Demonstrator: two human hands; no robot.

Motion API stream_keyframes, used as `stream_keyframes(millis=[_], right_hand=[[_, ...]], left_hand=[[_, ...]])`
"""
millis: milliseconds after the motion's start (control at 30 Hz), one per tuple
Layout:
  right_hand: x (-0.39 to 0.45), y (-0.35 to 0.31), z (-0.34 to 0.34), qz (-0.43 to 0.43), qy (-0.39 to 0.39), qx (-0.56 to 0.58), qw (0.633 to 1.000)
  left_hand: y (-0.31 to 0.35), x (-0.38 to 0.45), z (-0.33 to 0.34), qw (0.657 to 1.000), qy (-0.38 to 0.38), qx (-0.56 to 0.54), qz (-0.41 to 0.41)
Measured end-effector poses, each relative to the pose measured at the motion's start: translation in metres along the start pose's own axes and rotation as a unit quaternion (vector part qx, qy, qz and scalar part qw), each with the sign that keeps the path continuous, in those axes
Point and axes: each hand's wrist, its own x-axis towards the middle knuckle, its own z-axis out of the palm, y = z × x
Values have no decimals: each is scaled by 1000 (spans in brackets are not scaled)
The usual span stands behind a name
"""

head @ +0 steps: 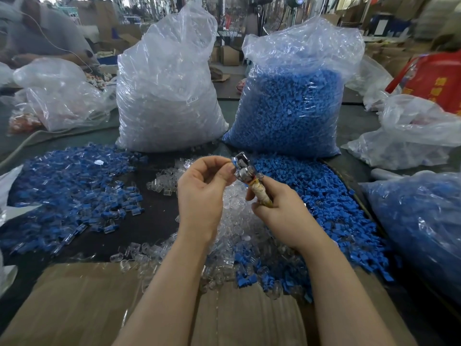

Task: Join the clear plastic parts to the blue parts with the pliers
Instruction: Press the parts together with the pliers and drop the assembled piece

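Cardboard (99, 308): laid nearest, under both forearms.
Right hand (282, 211): clenched round the pliers (245, 171), long axis tilted up-left.
Left hand (202, 191): a blue part (234, 161) is pinched at the pliers' head, just left.
Clear parts (234, 221): heaped on the tabletop (154, 221) beneath.

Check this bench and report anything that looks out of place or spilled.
Mostly orderly heaps. One white scrap lies on the pile of joined pieces at left, unlike anything around it. Near the cardboard, loose blue parts have mixed into the clear parts.
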Motion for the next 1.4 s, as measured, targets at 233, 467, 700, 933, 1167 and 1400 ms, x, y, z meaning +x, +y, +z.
stream_keyframes(millis=[233, 467, 700, 933, 1167, 1400], right_hand=[[0, 3, 3, -2, 16, -35, 999], [3, 7, -1, 22, 56, -68, 996], [3, 20, -17, 129, 100, -193, 968], [-2, 32, -27, 252, 149, -288, 912], [-2, 34, -23, 280, 152, -318, 893], [-2, 37, -14, 251, 130, -356, 891]], left_hand=[[-2, 1, -1, 999, 16, -9, -29], [-2, 17, -32, 970, 105, -112, -189], [-3, 34, -99, 832, 341, -343, -272], [-3, 36, -131, 773, 425, -418, -218], [-3, 35, -128, 805, 382, -410, -193], [-5, 36, -96, 953, 158, 77, -245]])
